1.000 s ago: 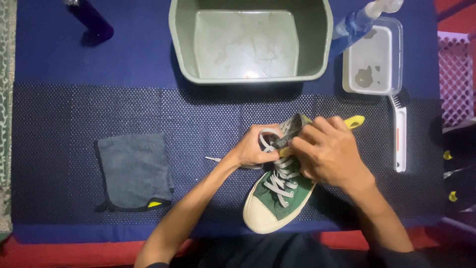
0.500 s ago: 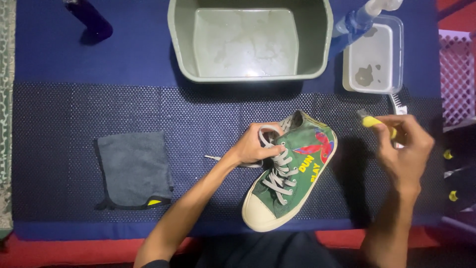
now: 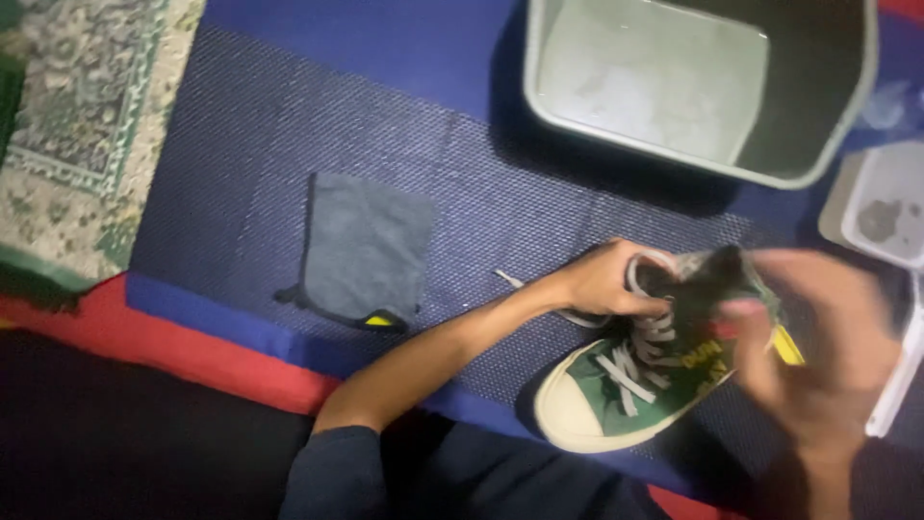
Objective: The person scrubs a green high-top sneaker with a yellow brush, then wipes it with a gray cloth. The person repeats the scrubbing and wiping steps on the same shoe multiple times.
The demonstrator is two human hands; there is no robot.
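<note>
Sneaker [image 3: 635, 385], green high-top: left hand [image 3: 602, 279] pinches its collar, blurred right hand [image 3: 818, 347] clutches a yellow-handled brush [image 3: 787, 345]—hasty strokes could snag loose laces [image 3: 630, 361].

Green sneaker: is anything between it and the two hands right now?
Nothing visible. The left hand grips the collar of the green sneaker directly. The right hand, blurred, lies over the shoe's far side with a yellow object at its fingers. The grey cloth and grey tub lie apart.

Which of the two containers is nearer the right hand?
The small white tray beside the right hand, not the large grey-green tub farther up the mat.
</note>
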